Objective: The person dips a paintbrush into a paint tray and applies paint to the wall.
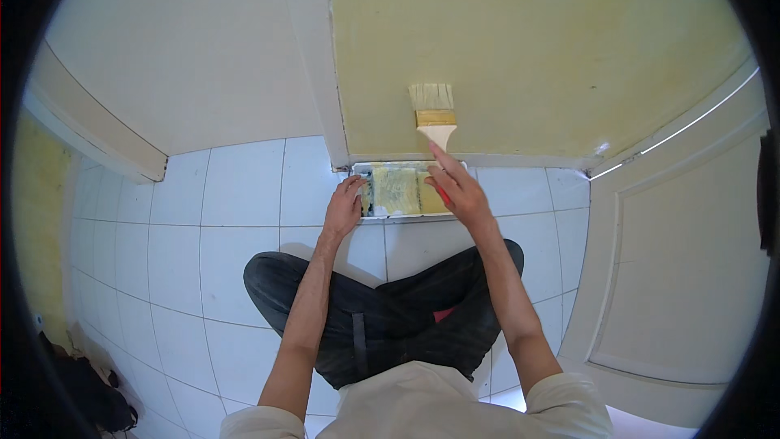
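In my right hand (466, 195) is a wide flat paintbrush (436, 117) with a pale wooden handle, the end of which shows red below my fingers. Its pale bristles point up and lie in front of the yellow wall (518, 42); whether they press on it I cannot tell. A shallow paint tray (396, 190), smeared with pale yellow paint, rests on the floor at the foot of the wall. My left hand (345, 206) has its fingers curled over the tray's left end. Part of the tray's right end is hidden behind my right hand.
White floor tiles (237, 268) surround my crossed legs (390, 311). A white door frame (311, 61) borders the yellow wall on the left, beside a white door (201, 55). On the right stands another white panelled door (676, 268). A dark bag-like object (91, 393) lies at lower left.
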A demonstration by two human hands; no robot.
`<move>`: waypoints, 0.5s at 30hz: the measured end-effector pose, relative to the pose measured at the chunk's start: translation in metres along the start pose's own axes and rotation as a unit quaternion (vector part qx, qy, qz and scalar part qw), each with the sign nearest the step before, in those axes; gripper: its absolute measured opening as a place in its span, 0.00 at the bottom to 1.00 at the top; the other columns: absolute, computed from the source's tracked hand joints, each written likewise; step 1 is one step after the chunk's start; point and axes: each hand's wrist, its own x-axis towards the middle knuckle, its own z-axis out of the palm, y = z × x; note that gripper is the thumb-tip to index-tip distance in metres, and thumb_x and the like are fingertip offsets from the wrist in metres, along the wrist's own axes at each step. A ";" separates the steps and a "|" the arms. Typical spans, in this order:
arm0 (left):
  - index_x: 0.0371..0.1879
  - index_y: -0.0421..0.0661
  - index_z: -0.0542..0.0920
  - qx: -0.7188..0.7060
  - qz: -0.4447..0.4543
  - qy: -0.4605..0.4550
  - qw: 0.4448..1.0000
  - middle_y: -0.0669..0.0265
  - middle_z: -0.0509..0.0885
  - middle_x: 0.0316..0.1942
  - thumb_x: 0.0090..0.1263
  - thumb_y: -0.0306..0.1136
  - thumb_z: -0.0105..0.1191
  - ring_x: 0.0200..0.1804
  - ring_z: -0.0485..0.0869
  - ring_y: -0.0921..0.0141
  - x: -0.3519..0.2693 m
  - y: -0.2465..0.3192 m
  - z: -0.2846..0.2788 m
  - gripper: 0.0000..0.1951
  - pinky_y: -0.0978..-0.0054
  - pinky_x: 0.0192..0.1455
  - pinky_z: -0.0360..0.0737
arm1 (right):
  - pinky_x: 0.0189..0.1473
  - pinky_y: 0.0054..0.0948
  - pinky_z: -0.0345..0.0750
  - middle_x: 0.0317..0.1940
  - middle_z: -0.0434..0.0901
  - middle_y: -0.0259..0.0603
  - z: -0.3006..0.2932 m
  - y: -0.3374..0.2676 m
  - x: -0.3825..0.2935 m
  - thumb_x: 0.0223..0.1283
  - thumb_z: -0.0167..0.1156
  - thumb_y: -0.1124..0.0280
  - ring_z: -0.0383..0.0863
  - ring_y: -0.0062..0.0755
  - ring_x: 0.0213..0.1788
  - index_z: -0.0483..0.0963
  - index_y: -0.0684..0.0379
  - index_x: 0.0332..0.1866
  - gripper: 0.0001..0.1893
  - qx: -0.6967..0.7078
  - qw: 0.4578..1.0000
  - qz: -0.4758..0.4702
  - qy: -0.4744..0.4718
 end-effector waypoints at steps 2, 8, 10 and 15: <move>0.61 0.46 0.74 0.004 -0.006 0.001 1.000 0.55 0.72 0.64 0.65 0.19 0.50 0.67 0.70 0.53 -0.001 -0.001 0.000 0.23 0.62 0.71 0.68 | 0.52 0.34 0.83 0.61 0.77 0.53 0.012 0.000 -0.024 0.55 0.67 0.81 0.83 0.48 0.54 0.75 0.65 0.46 0.14 0.010 0.999 0.025 -0.035; 0.61 0.46 0.75 0.003 -0.009 -0.003 1.000 0.55 0.72 0.63 0.65 0.19 0.50 0.66 0.70 0.54 0.000 -0.001 0.002 0.23 0.62 0.71 0.68 | 0.53 0.34 0.82 0.61 0.77 0.50 0.029 -0.005 -0.067 0.59 0.65 0.79 0.82 0.47 0.56 0.74 0.67 0.47 0.12 0.052 0.985 0.133 -0.094; 0.61 0.46 0.75 0.009 -0.011 -0.008 1.000 0.55 0.72 0.63 0.65 0.19 0.50 0.66 0.70 0.54 0.000 -0.002 0.002 0.23 0.62 0.71 0.68 | 0.53 0.34 0.82 0.61 0.77 0.49 0.028 -0.005 -0.068 0.59 0.65 0.79 0.82 0.47 0.55 0.74 0.67 0.47 0.12 0.069 0.982 0.143 -0.099; 0.61 0.46 0.75 0.009 -0.005 -0.003 1.000 0.55 0.73 0.63 0.65 0.19 0.50 0.66 0.71 0.54 0.000 -0.001 0.001 0.23 0.62 0.71 0.68 | 0.51 0.36 0.81 0.60 0.77 0.48 0.022 -0.004 -0.056 0.62 0.63 0.79 0.81 0.48 0.56 0.75 0.67 0.47 0.10 0.099 0.970 0.194 -0.109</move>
